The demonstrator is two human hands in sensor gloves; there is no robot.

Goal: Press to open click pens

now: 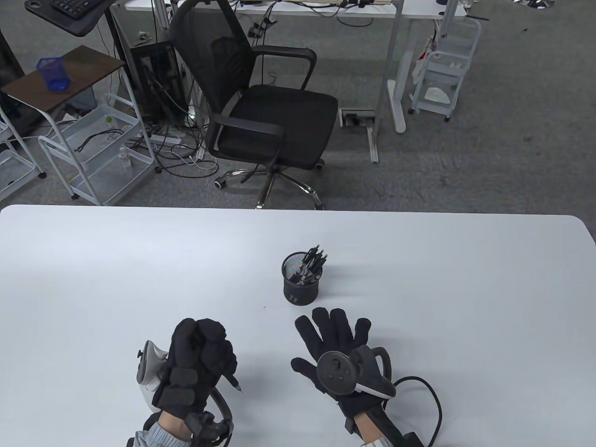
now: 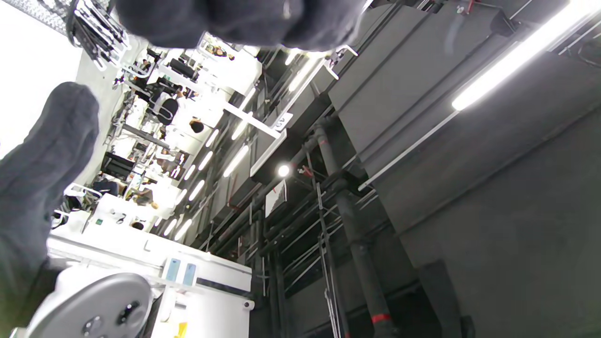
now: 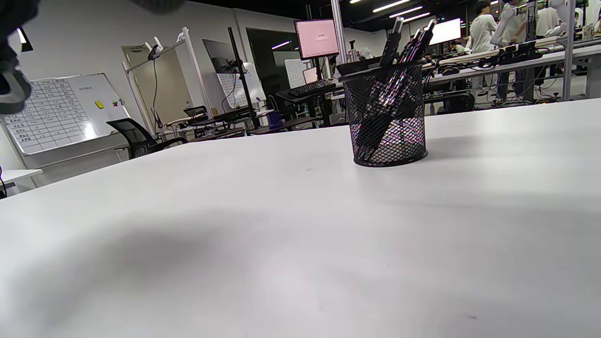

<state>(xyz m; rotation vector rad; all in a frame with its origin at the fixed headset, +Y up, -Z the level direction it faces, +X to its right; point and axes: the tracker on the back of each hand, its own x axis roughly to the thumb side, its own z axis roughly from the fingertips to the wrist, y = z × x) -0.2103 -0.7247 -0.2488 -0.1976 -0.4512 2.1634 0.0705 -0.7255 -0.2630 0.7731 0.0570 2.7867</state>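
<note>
Seen from above, the left hand (image 1: 198, 356) is clenched around a click pen (image 1: 233, 382) near the bench's (image 1: 465, 288) front edge, the right hand (image 1: 342, 347) spread flat beside it; the right wrist view shows the mesh cup (image 3: 386, 117) of pens (image 3: 404, 51) mid-bench.

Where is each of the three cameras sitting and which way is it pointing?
Table view: above the near edge, looking down at the white table and the office beyond; shows the left hand fisted around a pen and the right hand spread flat.
Left wrist view: tipped up toward the ceiling; gloved fingers at top and left.
Right wrist view: low over the tabletop, facing the mesh pen cup; only a dark glove edge top left.
Shared: all three show the pen cup.
</note>
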